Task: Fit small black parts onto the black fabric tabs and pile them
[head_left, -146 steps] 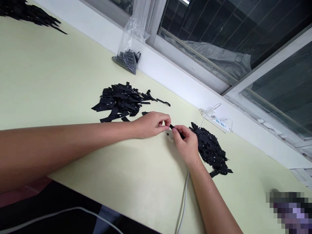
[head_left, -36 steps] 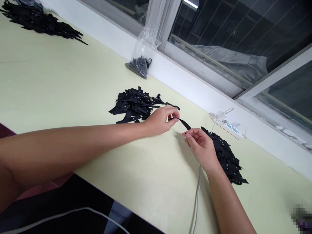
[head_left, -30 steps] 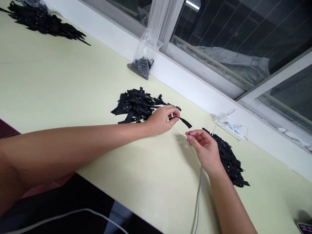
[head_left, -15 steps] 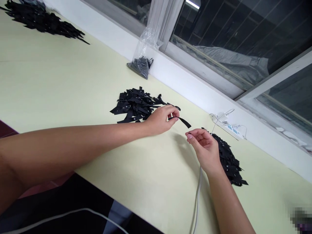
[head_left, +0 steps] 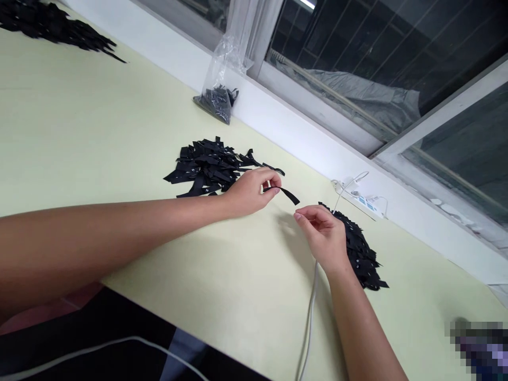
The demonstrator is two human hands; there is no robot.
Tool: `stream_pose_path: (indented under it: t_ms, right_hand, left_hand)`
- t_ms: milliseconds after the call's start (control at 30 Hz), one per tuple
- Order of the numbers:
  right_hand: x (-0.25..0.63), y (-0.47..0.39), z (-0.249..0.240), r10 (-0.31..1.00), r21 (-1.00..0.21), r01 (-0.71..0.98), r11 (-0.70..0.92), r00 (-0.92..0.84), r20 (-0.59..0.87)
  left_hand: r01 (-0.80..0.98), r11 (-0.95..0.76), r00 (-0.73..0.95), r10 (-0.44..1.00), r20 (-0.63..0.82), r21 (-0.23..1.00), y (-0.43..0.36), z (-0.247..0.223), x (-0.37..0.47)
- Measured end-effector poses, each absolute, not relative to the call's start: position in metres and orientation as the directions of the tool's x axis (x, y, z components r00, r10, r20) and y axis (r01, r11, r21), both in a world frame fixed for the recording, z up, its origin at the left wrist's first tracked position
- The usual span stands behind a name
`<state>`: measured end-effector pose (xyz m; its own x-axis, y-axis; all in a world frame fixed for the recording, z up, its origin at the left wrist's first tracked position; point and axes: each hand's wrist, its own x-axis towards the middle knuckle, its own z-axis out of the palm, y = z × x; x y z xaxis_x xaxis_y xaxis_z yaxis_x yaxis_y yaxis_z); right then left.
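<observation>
Pinching with the thumb and fingers (head_left: 273,178) of the left hand (head_left: 248,192), close to the centre of the frame, a short black strip (head_left: 289,196), and letting its free end curve out to the right above the pale green table (head_left: 214,280). Holding the right hand (head_left: 324,236) just below and right of that end, with thumb and forefinger pressed together at the tips; cannot tell about anything small between them.

Left of centre, beyond the left wrist, can see a loose heap of black strips (head_left: 206,166), flecked with small white marks and trailing off rightward past the knuckles. Right of centre, can see a second heap (head_left: 360,251), partly hidden behind the right hand and wrist. In the upper left corner, can see a third heap (head_left: 51,25), cut off by the frame edge.

At upper middle, can make out a clear plastic bag (head_left: 218,69) with black pieces in its bottom, beside the white ledge (head_left: 293,143). Farther right, near the same ledge, can see a power strip (head_left: 365,202) with thin cords. Below the right wrist, can follow a grey cable (head_left: 311,312) down to the bottom edge.
</observation>
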<state>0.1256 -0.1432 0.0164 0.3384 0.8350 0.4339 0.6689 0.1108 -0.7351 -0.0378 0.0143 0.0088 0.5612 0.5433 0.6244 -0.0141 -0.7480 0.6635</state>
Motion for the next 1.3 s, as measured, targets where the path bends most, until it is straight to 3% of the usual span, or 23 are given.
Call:
stream_pose_path:
  t_ms: [200, 367, 700, 1300]
  right_hand:
    - [0.129, -0.141, 0.014, 0.733, -0.819, 0.57, 0.064, 0.53, 0.426]
    - [0.129, -0.139, 0.014, 0.656, -0.873, 0.485, 0.046, 0.645, 0.393]
    - [0.115, -0.138, 0.013, 0.803, -0.889, 0.457, -0.012, 0.534, 0.263]
    - [0.112, -0.139, 0.011, 0.881, -0.913, 0.407, 0.027, 0.422, 0.214]
  left_hand:
    - [-0.016, -0.783, 0.644, 0.468, 0.605, 0.622, 0.017, 0.007, -0.039]
    - [-0.136, -0.789, 0.791, 0.278, 0.545, 0.599, 0.015, 0.007, -0.041]
    - [-0.212, -0.737, 0.841, 0.196, 0.504, 0.641, 0.007, 0.008, -0.043]
    - [-0.182, -0.772, 0.815, 0.228, 0.533, 0.609, 0.007, 0.01, -0.044]
